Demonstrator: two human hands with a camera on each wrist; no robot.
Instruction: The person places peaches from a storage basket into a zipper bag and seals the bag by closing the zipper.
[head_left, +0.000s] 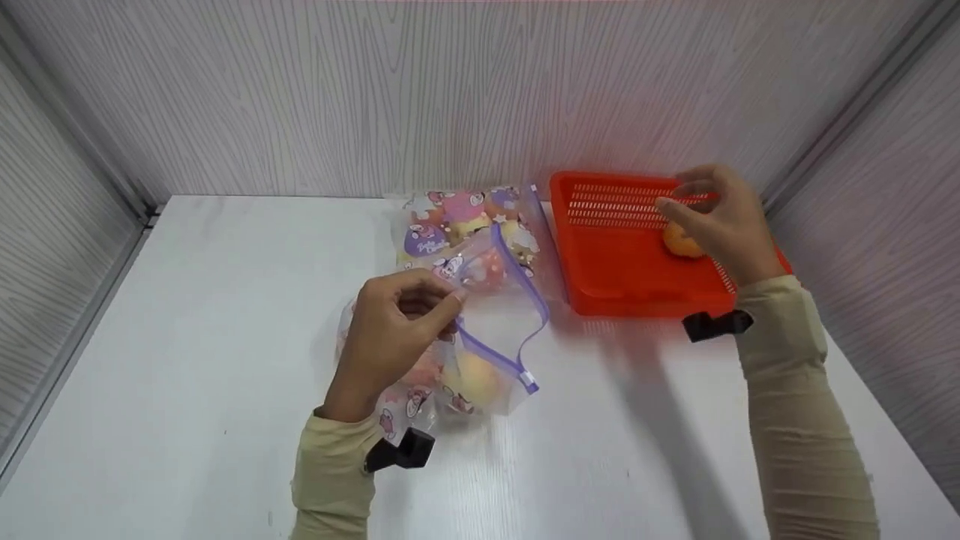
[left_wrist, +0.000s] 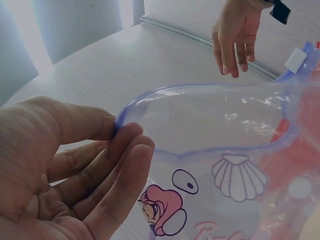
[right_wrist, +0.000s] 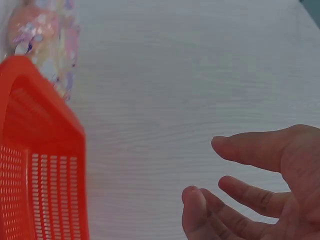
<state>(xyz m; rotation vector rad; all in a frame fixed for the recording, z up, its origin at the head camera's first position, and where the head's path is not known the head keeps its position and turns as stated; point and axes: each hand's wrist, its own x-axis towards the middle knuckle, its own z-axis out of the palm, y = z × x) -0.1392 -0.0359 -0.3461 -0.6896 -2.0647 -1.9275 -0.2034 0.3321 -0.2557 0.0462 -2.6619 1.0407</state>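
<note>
My left hand (head_left: 390, 326) pinches the purple-edged rim of a clear zip bag (left_wrist: 235, 185) between thumb and forefinger. The bag's mouth gapes wide, and cartoon prints and a shell mark its side. Inside lies a pale yellow round thing (head_left: 472, 377), blurred by the plastic. Over the right part of a red plastic basket (head_left: 615, 262) hovers my right hand (head_left: 724, 217), fingers spread and holding nothing. An orange fruit (head_left: 679, 241) sits in the basket, partly behind that hand. The right wrist view has the thumb and fingers well apart, beside the basket.
Behind the held bag lies another printed zip bag (head_left: 431, 236) with colourful contents, close to the basket's left side. More printed plastic (head_left: 405, 409) shows under my left hand; whether it is a separate bag I cannot tell. A wood-grain wall (head_left: 337, 97) closes the back.
</note>
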